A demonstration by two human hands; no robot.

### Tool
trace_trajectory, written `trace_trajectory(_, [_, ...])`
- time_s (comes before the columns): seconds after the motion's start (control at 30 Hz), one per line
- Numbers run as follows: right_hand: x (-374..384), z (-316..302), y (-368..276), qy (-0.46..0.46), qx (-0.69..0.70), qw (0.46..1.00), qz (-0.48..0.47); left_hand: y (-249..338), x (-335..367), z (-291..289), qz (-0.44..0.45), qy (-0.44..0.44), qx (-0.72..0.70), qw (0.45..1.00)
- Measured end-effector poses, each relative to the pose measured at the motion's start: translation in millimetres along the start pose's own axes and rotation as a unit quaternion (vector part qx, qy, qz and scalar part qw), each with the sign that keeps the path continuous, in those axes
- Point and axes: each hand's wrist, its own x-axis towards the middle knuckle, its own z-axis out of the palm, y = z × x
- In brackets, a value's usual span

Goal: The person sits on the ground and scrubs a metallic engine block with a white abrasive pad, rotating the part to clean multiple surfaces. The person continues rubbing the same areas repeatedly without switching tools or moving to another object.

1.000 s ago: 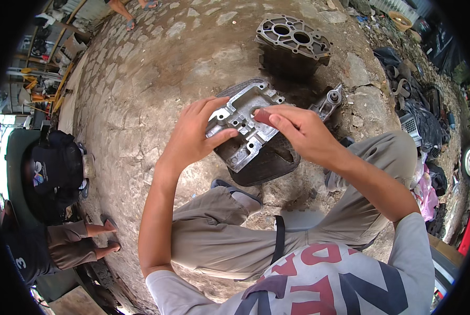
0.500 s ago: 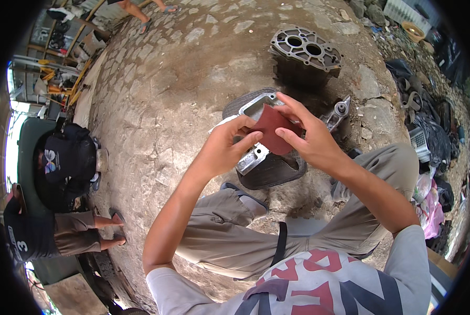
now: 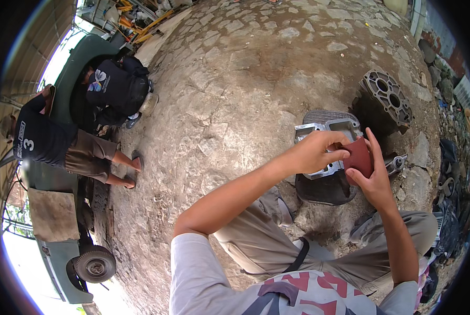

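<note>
Between my two hands is a reddish-brown sheet of sandpaper point(image 3: 359, 157), held above a metal casing. My left hand point(image 3: 324, 151) pinches its left edge between thumb and fingers. On the other side my right hand point(image 3: 375, 178) grips it, thumb in front and fingers behind, with the index finger stretched upward. The silver metal casing point(image 3: 344, 125), with open compartments, lies under the hands and is partly hidden by them. Beneath it is a black rubber-like pad point(image 3: 324, 193). A smaller metal part point(image 3: 397, 163) with a round end lies just right of my right hand.
A large engine block point(image 3: 387, 97) with round bores stands beyond the casing. At left, one person point(image 3: 117, 89) crouches by a green vehicle point(image 3: 62, 262) and another person point(image 3: 46, 131) stands beside it. Black bags and debris point(image 3: 450, 226) line the right edge. The ground is rough stone.
The view has swung left, so the hands, casing and engine block sit farther right. The sandpaper now looks narrower between my hands, which still hold it.
</note>
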Motion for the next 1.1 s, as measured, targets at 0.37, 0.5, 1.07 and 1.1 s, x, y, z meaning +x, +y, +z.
trace_trajectory(0.37, [6, -19, 24, -0.043, -0.081, 0.995, 0.025, -28, 9, -31, 0.118, -0.031, 0.258, 0.958])
trace_trajectory(0.5, [-2, -1, 23, -0.046, -0.167, 0.982, -0.076, -40, 10, -50, 0.126, 0.024, 0.332, 0.935])
trace_trajectory(1.07, [-22, 30, 54, -0.085, -0.472, 0.850, -0.216, -72, 15, -61, -0.014, -0.053, 0.384, 0.922])
trace_trajectory(1.1, [-23, 33, 55, -0.087, -0.474, 0.848, -0.220, -73, 14, -65, -0.009, -0.060, 0.379, 0.923])
